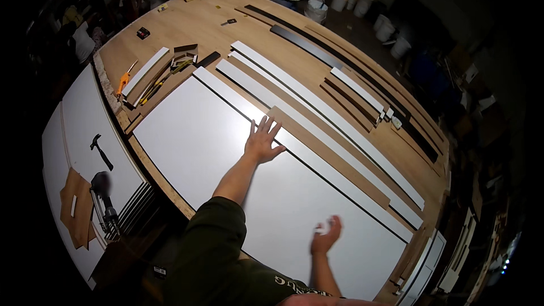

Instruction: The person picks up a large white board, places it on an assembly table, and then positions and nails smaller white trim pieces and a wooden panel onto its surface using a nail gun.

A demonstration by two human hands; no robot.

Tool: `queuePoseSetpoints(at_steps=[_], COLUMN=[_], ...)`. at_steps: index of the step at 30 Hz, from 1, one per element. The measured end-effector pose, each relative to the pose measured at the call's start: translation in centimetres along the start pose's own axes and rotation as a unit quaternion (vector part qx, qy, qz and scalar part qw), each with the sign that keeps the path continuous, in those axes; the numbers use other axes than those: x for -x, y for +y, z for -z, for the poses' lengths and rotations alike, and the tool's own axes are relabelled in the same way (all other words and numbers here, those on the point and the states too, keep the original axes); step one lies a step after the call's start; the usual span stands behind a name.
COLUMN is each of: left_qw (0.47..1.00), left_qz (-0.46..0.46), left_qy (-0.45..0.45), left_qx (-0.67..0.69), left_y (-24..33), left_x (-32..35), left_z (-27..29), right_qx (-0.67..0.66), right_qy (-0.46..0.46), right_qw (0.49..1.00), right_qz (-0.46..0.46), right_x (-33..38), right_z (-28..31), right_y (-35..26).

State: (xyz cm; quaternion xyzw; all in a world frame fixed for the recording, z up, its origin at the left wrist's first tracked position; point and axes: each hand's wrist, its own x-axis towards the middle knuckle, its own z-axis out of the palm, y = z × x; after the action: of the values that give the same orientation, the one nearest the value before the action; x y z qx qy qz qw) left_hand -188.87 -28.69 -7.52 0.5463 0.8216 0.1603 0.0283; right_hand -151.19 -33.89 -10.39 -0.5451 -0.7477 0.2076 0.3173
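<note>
Large white panel [226, 153] lay flat on the wooden worktop [198, 22], filling most of its near half, long edge running from upper left to lower right. Left hand [262, 141] rested palm-down near the panel's far edge, fingers spread wide, arm at full stretch; judged to be steadying or sliding the sheet, a flat open palm suiting a broad smooth face with nothing to grip. Right hand [327, 236] hung over the panel's near right part, blurred; fingers seemed loosely curled, perhaps around something small and pale, but could not tell for certain, nor whether it touched the surface.

Just beyond the panel's far edge: a brown strip [334, 161] and several long white strips [317, 113], laid parallel to one another and to the panel, apparently sorted by length for easy picking. Further out, a long dark strip [340, 65] and shorter white pieces [358, 90] in the same direction. At the worktop's left end: short offcuts [148, 71], an orange-handled tool [123, 82] and a small dark object [143, 33], kept apart from the main sheet.

On a lower stack of white boards [85, 113] to the left: a hammer [101, 151], a power tool [105, 198] and a piece of brown card [76, 209], set within reach but off the working face. White buckets [340, 1] stood on the floor beyond the far end.
</note>
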Motion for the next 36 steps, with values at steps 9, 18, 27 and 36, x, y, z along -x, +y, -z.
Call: queuePoseSetpoints(at_steps=[9, 18, 27, 36], left_qw=[1.000, 0.994, 0.995, 0.993], left_qz=[-0.010, -0.023, -0.011, -0.015], left_qy=[-0.005, 0.040, 0.019, 0.040], left_qx=[0.011, 0.102, 0.099, 0.114], left_y=[0.4, -1.5, -23.0, -30.9], left_x=[0.5, 0.9, 4.3, 5.9], left_z=[0.5, 2.0, 5.4, 9.1], right_qx=[0.088, 0.085, 0.016, 0.097], right_qy=[-0.104, -0.052, -0.042, -0.163], right_qw=[0.987, 0.991, 0.977, 0.945], right_qz=[0.082, 0.091, 0.207, 0.267], right_x=[1.0, 1.2, -5.7, -20.8], right_z=[0.5, -1.2, -11.4, -35.4], right_y=[-6.0, -6.8, -19.2, -37.2])
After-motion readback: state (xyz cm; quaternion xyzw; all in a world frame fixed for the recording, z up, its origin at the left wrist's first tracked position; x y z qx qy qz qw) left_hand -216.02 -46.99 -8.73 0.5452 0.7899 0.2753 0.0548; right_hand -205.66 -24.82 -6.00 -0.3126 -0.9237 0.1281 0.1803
